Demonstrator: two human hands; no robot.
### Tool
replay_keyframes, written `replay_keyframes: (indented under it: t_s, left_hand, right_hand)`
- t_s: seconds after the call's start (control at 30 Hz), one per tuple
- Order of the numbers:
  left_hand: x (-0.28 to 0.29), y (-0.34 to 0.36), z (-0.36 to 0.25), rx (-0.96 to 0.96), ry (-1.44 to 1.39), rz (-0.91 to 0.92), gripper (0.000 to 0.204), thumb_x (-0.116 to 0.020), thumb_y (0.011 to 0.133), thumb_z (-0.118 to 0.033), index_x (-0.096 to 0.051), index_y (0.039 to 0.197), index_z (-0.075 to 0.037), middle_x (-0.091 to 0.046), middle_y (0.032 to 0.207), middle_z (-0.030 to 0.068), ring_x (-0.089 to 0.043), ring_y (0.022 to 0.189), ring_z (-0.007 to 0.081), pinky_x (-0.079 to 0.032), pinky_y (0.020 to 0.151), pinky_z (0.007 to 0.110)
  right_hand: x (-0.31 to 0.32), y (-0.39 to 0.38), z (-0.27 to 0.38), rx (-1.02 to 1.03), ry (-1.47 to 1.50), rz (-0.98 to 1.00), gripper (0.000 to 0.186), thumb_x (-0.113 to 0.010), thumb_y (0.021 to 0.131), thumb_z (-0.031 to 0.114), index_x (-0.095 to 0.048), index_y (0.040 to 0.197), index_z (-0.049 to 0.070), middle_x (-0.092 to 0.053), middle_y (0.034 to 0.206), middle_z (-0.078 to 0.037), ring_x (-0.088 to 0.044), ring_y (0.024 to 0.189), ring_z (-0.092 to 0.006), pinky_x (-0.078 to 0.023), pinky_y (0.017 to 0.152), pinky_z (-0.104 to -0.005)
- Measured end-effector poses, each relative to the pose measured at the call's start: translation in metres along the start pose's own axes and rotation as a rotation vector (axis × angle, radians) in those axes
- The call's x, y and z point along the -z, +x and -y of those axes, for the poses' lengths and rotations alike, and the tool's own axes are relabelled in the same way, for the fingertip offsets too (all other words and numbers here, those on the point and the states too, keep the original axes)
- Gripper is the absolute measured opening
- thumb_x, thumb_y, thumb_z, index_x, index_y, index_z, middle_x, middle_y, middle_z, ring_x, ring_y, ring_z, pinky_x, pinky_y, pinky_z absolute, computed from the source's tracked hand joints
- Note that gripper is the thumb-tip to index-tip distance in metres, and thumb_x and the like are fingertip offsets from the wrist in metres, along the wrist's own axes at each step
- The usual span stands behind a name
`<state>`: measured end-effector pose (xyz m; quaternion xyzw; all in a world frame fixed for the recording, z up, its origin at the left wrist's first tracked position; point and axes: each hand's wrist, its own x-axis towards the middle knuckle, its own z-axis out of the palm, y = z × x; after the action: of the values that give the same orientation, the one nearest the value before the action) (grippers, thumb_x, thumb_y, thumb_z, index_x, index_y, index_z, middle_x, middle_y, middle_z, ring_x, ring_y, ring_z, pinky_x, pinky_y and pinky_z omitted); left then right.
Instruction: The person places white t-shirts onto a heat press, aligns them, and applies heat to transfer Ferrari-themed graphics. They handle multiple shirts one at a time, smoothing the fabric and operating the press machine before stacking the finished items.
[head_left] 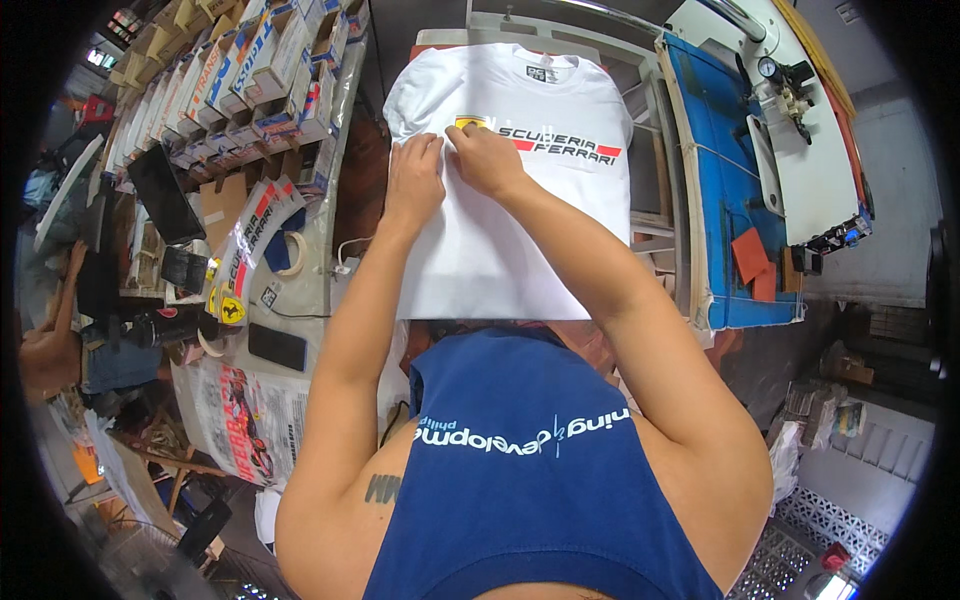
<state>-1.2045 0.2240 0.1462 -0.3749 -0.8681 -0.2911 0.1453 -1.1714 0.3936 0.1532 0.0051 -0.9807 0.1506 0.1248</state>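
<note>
A white T-shirt (510, 240) lies folded on the platen in front of me, with a printed graphic (555, 147) of dark lettering, red stripes and a yellow emblem across its chest. My left hand (415, 175) rests on the shirt left of the emblem, fingers loosely bent on the fabric. My right hand (485, 160) is closed at the emblem's lower left corner, covering part of it; what its fingertips grip is too small to make out.
At left are stacked boxes (250, 75), printed transfer strips (245, 260), tape rolls (290, 255), a phone (277, 347) and a co-worker (50, 350) beside dark screens. At right stand a blue padded board (700, 180) and a pale machine with a gauge (770, 70).
</note>
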Motion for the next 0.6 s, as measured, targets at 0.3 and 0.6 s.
replay_keyframes:
  t_s: [0.3, 0.6]
  left_hand:
    - [-0.010, -0.004, 0.010, 0.043, 0.157, 0.230, 0.041, -0.060, 0.096, -0.015, -0.067, 0.137, -0.020, -0.059, 0.147, 0.0057, -0.049, 0.142, 0.0307, -0.029, 0.116, 0.074]
    - [-0.015, -0.005, 0.013, 0.087, 0.114, 0.231, 0.041, -0.060, 0.095, -0.013, -0.067, 0.136, -0.018, -0.058, 0.147, 0.0081, -0.046, 0.145, 0.0316, -0.027, 0.118, 0.073]
  right_hand:
    - [0.016, 0.019, -0.018, -0.847, 0.804, 0.073, 0.025, -0.080, 0.085, 0.013, -0.078, 0.107, 0.002, -0.076, 0.087, -0.010, -0.068, 0.062, -0.0149, -0.056, 0.056, -0.0294]
    - [0.171, -0.042, -0.174, -0.999, 0.714, -0.599, 0.014, -0.066, 0.093, 0.006, -0.070, 0.104, -0.002, -0.074, 0.090, -0.013, -0.077, 0.071, -0.0241, -0.058, 0.051, -0.0306]
